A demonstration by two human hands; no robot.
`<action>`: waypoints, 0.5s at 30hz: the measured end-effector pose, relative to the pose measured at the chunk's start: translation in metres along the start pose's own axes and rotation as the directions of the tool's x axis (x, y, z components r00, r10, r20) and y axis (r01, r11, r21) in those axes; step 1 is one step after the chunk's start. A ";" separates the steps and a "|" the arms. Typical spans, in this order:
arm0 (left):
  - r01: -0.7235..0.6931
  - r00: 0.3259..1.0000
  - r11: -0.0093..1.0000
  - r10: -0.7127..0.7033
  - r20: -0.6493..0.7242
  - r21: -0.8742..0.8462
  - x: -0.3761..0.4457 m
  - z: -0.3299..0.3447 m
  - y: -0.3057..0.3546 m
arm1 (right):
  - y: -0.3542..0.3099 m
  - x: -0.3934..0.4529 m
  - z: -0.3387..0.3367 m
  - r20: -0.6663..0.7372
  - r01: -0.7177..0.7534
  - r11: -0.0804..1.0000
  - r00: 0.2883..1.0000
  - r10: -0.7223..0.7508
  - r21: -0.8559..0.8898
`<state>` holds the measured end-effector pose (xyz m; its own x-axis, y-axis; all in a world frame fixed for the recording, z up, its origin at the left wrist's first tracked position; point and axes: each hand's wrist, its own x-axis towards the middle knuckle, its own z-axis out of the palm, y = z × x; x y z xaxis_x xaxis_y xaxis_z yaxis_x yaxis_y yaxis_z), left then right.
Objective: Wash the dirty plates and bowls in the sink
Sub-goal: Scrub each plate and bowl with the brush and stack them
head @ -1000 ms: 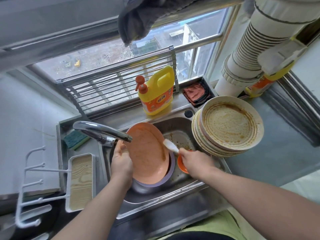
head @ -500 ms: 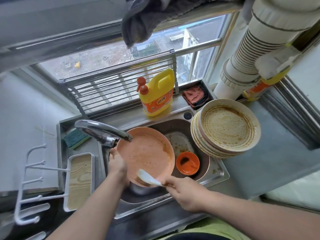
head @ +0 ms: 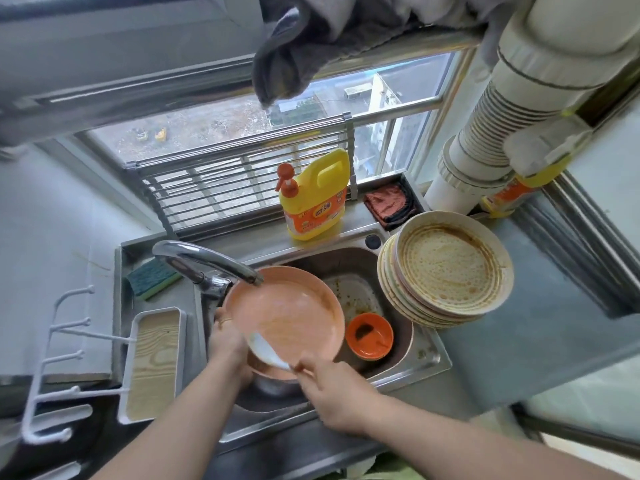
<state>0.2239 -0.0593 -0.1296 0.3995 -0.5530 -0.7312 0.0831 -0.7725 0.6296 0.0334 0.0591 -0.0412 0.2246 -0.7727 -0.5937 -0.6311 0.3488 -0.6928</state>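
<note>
Your left hand (head: 227, 344) grips the orange plate (head: 284, 315) over the sink (head: 429, 358), its fingers hidden behind it, while your right hand (head: 337, 393) pinches a blurred white cloth (head: 265, 351).

Yellow detergent bottle (head: 317, 199) (orange pump), green sponge (head: 152, 278) beside faucet (head: 207, 261)

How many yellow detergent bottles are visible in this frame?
2. One pump bottle stands on the ledge behind the sink; a second bottle is at the right, partly hidden behind the white pipe.
</note>
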 end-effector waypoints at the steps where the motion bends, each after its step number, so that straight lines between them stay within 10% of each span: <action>1: 0.017 1.000 1.000 -0.017 0.005 -0.025 0.004 -0.003 0.000 | 0.010 -0.011 -0.008 -0.009 -0.008 0.999 1.000 0.007 -0.051; 9: 0.070 0.969 0.997 -0.065 0.240 -0.015 -0.034 0.013 0.021 | 0.050 -0.027 -0.113 -0.551 -0.026 0.998 0.834 -0.009 -0.055; 15: -0.031 0.944 0.993 -0.007 0.331 0.110 -0.094 0.092 0.036 | 0.086 -0.025 -0.176 -0.668 -0.094 0.995 0.740 0.081 0.017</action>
<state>0.1051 -0.0636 -0.0621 0.0747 -0.6198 -0.7812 -0.0308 -0.7845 0.6194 -0.1571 0.0150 -0.0139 -0.3808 -0.8976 -0.2219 -0.6367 0.4286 -0.6410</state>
